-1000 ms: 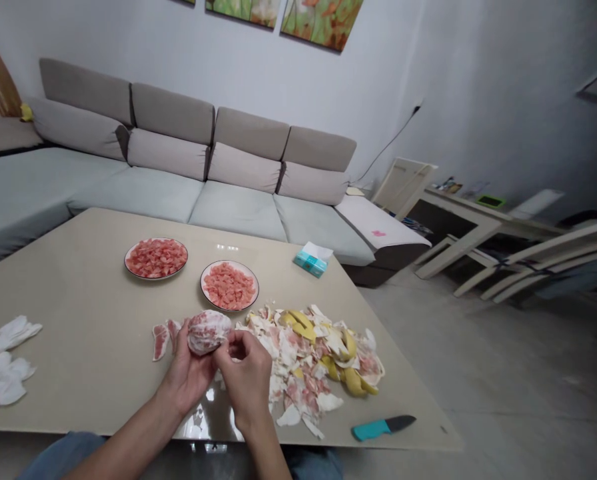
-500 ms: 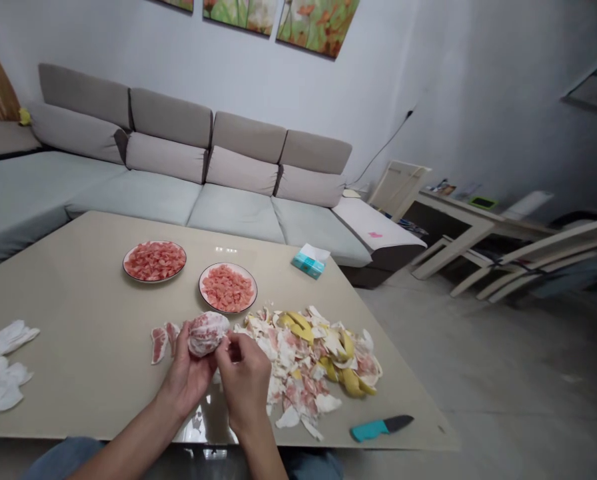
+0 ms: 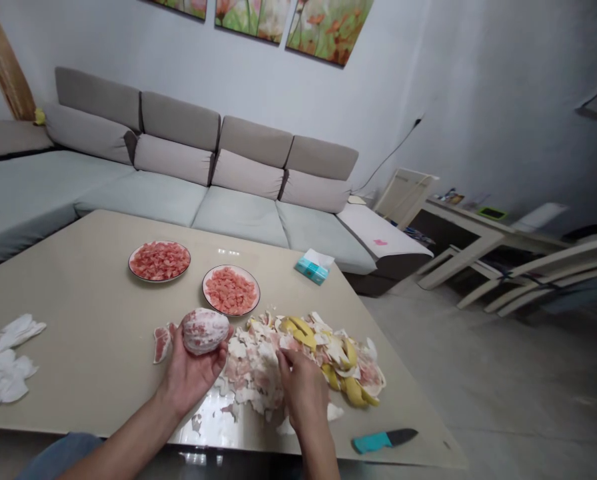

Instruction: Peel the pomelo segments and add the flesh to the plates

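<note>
A peeled pomelo (image 3: pixel 205 331), coated in white pith with pink patches, rests in my left hand (image 3: pixel 191 379), whose fingers cup it from below. My right hand (image 3: pixel 304 390) is apart from it, above a heap of pith and membrane scraps (image 3: pixel 258 363). Its thumb and index finger are pinched together; whatever they hold is too small to make out. Yellow rind pieces (image 3: pixel 356 392) lie on the heap's right side. Just left of the pomelo, separated pomelo segments (image 3: pixel 162 343) lie on the table, partly hidden by my left hand.
Two plates hold pink pomelo flesh (image 3: pixel 159 260) and more pomelo flesh (image 3: pixel 231 291) behind my hands. A teal-handled knife (image 3: pixel 384 440) lies near the table's front right edge. A tissue pack (image 3: pixel 314 267) stands at the back; crumpled white tissues (image 3: pixel 8 363) lie left. A sofa (image 3: pixel 248 213) borders the table.
My right hand has left the pomelo and moved right, over the scrap heap. My left hand still holds the pomelo, which shows a different side. The whole view has shifted slightly.
</note>
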The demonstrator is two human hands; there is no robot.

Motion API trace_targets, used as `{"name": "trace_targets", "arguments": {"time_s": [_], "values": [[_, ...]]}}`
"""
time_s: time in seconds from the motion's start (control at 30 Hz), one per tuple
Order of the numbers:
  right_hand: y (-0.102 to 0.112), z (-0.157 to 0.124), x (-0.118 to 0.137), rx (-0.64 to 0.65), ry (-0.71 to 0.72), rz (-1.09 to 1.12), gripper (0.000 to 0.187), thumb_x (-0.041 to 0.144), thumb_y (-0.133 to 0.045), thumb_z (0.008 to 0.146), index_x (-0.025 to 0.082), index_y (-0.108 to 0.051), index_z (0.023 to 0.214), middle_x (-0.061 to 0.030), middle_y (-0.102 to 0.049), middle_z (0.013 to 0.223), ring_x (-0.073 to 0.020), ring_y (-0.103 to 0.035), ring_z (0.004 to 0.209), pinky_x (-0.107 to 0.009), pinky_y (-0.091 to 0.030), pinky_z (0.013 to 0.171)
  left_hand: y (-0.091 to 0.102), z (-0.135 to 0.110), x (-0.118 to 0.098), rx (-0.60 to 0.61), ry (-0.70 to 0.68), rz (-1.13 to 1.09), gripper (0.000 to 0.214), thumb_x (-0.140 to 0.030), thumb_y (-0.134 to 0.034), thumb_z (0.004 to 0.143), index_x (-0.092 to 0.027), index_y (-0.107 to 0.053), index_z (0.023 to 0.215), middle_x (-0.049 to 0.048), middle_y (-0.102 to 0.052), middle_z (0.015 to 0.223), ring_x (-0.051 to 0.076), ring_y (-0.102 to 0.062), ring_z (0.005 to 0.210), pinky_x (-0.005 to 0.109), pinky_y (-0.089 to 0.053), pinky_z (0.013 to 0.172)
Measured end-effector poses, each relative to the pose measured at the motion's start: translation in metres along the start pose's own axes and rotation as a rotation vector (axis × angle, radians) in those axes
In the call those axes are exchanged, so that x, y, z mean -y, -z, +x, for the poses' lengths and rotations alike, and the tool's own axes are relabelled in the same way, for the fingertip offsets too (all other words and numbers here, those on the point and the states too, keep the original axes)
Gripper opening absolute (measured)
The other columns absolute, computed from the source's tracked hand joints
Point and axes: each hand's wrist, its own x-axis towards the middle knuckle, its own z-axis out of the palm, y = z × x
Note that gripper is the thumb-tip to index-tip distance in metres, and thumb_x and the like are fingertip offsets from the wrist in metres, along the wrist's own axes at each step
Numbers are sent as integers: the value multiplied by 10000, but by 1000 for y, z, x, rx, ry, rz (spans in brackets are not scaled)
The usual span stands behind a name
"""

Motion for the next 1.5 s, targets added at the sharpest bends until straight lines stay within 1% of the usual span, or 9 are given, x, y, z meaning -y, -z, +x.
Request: {"name": "trace_targets", "arguments": {"time_s": [0.07, 0.23, 0.4, 0.57, 0.7, 0.9, 1.07, 1.27, 1.5], "values": [[5, 1, -3, 22, -75, -84, 278, 289, -493, 886, 225, -762, 858, -78, -754, 817, -234, -689, 761, -274, -420, 609, -1, 0, 1, -1, 3, 11, 576, -530, -406, 903, -54, -516, 1208, 229, -640, 1070, 175, -637, 685, 271, -568, 602], [11, 2, -9, -15, -81, -99, 333, 165, -454, 870, 218, -713, 1073, -58, -725, 1076, -207, -664, 952, -252, -430, 739, -3, 0, 2, -10, -19, 60, 539, -520, -384, 916, -75, -527, 1183, 213, -644, 1046, 176, -613, 671, 274, -547, 577], [13, 1, -19, 11, -94, -172, 391, 143, -410, 891, 215, -665, 1177, -81, -736, 1026, -222, -684, 890, -269, -421, 677, 1, 0, 3, 32, -25, 96, 473, -518, -392, 916, -128, -558, 1127, 182, -653, 1023, 185, -614, 680, 293, -534, 600], [20, 1, -14, -19, -133, -192, 298, 335, -455, 935, 241, -736, 962, -70, -755, 861, -219, -694, 746, -265, -368, 570, 6, -1, 4, 103, 33, 107, 563, -573, -370, 902, -91, -577, 1107, 196, -652, 1021, 189, -603, 685, 286, -511, 605], [20, 2, -10, -74, -136, -219, 388, 414, -463, 924, 209, -718, 715, -78, -731, 712, -213, -667, 637, -270, -312, 518, 6, -3, 5, 162, 88, 107, 597, -589, -425, 875, -70, -594, 1117, 197, -655, 1006, 190, -589, 672, 271, -474, 566], [11, 3, -22, -205, 52, -101, 246, 231, -467, 903, 180, -706, 931, -76, -722, 923, -221, -646, 836, -273, -393, 679, 6, -7, 7, 228, 146, 154, 621, -596, -514, 827, -91, -575, 1183, 157, -674, 950, 214, -617, 662, 309, -480, 587], [7, 2, -24, -151, 1, -103, 267, 303, -501, 902, 166, -698, 786, -85, -715, 807, -231, -642, 788, -284, -402, 679, 6, -9, 6, 186, 154, 254, 640, -568, -501, 845, -126, -444, 1305, 186, -678, 1021, 347, -688, 838, 430, -536, 712], [10, 1, -23, -62, -74, -96, 328, 202, -405, 928, 236, -676, 1110, -65, -731, 1019, -216, -674, 884, -264, -412, 676, 4, -9, 5, 164, 155, 292, 636, -515, -458, 885, -114, -338, 1365, 189, -686, 1009, 321, -709, 798, 399, -567, 673], [15, 1, -20, -22, -207, -197, 314, 426, -508, 898, 219, -716, 785, -60, -713, 662, -215, -663, 627, -260, -345, 518, 6, -9, 5, 198, 145, 329, 560, -525, -499, 864, -131, -480, 1261, 165, -690, 1024, 316, -712, 791, 398, -577, 656]]}}
